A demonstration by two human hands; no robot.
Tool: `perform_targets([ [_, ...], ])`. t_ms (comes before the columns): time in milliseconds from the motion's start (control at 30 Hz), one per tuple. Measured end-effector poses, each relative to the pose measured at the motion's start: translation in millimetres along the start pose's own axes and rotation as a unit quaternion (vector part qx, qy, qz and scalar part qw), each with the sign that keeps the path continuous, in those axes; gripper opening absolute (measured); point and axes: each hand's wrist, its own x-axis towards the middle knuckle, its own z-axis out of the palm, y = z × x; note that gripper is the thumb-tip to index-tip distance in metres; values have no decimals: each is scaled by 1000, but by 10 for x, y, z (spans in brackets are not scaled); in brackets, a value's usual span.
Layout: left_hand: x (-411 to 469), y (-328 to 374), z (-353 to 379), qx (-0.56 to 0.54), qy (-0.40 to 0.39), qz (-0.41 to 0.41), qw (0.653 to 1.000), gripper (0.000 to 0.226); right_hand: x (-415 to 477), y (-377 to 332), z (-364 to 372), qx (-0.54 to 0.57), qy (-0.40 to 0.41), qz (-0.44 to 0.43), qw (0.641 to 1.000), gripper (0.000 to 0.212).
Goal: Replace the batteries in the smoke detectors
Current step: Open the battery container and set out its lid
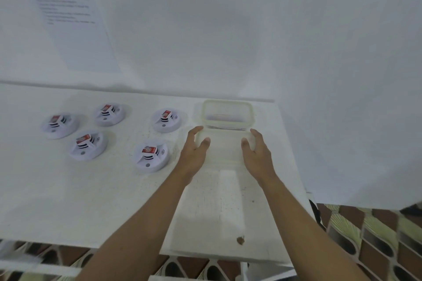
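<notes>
Both hands flank a clear lid (225, 148) lying just before the open box (227, 115): left hand (194, 150) and right hand (257, 151) spread, fingers at its edges, grasp uncertain. Likely fetching batteries; next, reach into the box. Five detectors (151, 156) sit left of the box on the desk (114, 201), nothing obstructing.

Five smoke detectors (151, 157) left on the table (96, 201), container (227, 114) right, lid (225, 150) before it.

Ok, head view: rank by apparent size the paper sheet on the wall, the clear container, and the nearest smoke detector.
1. Paper sheet
2. Clear container, partly hidden by both hands
3. Nearest smoke detector
The sheet hangs farther back, so its lead is safe.
</notes>
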Motion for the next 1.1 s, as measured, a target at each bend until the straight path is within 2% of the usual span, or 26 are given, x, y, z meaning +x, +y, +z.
perform_targets([
  [100,-2,20,-34,-34,1,5,999,31,5,-8,2,-5,-3,1,1000,51],
  [200,31,-9,-65,-22,10,3,1000,36,4,-10,-2,-9,-1,-3,1000,51],
  [367,30,102,-91,113,17,18,993,48,28,-22,-52,-17,-17,-13,1000,50],
  [433,42,113,-155,184,35,69,980,48,48,-35,-106,-22,-54,-12,998,50],
  [533,3,116,-280,244,-17,110,963,45,82,-48,-151,-29,-125,-17,992,52],
  [600,-54,117,-345,261,-39,89,960,46,92,-65,-138,-29,-116,-30,992,55],
  [733,-248,110,-400,270,-3,45,962,54,4,-68,-50,-17,-14,-28,999,49],
  [800,-337,84,-392,270,-1,25,962,52,-72,-46,46,2,-13,-14,1000,45],
  [900,-425,95,-334,248,-50,1,968,46,-149,-38,176,31,-25,12,999,37],
  [967,-412,102,-283,231,-65,-5,971,51,-161,-59,196,42,-38,15,998,35],
  [1100,-264,112,-198,175,-50,-23,983,53,-161,-88,168,38,-67,8,997,37],
])
